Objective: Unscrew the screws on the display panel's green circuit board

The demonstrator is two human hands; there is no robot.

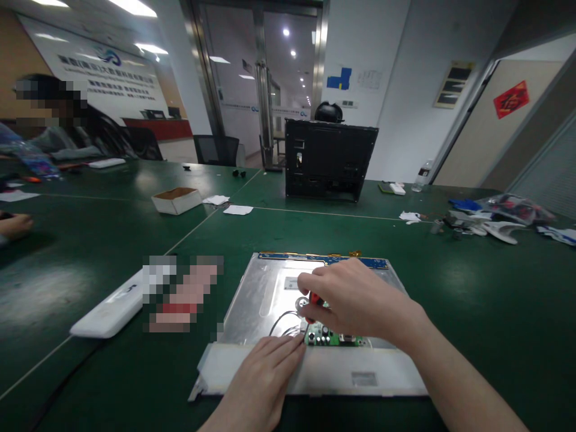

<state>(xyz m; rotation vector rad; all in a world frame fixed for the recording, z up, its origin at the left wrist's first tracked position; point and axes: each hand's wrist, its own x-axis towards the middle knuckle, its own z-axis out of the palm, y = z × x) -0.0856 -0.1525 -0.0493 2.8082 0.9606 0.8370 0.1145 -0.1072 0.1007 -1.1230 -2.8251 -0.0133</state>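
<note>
A silver metal display panel (pixel 256 294) lies flat on the green table (pixel 472 300), back side up, with a blue strip along its far edge. A small green circuit board (pixel 328 337) sits near its front edge, with thin black wires beside it. My right hand (pixel 355 300) is closed around a screwdriver (pixel 310 303) with a red and black handle, its tip pointing down at the board. My left hand (pixel 265 366) rests flat on the panel's white front edge, fingertips beside the board, holding nothing.
A black computer case (pixel 330 159) stands at the table's far side. A small open cardboard box (pixel 176 200), a white flat device (pixel 110 309) and scattered packets (pixel 499 219) lie around. Another person sits at the far left; a hand (pixel 13 225) rests there.
</note>
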